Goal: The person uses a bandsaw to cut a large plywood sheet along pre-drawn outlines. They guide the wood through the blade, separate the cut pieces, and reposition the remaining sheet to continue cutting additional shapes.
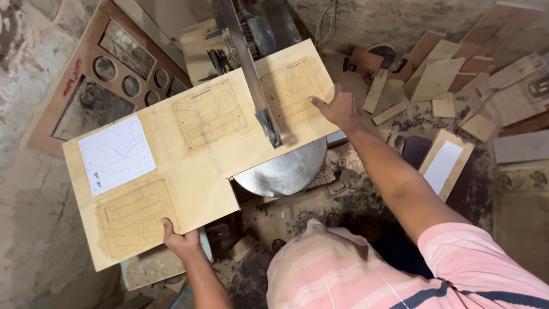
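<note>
A large pale plywood sheet (189,166) with paper templates glued on it lies across a round metal saw table (286,171). The saw's dark arm (251,74) reaches over the sheet and its blade end (273,133) meets the wood near the sheet's right part. My left hand (180,239) grips the sheet's near edge at the bottom left, thumb on top. My right hand (337,107) presses flat on the sheet's far right corner, beside the blade. A white paper template (116,153) covers the sheet's left end.
A brown board with round and square cut-outs (108,74) leans at the upper left. Several wood offcuts (434,74) litter the dusty floor at the right, with a strip bearing white paper (445,163). The saw's motor (257,34) sits behind the sheet.
</note>
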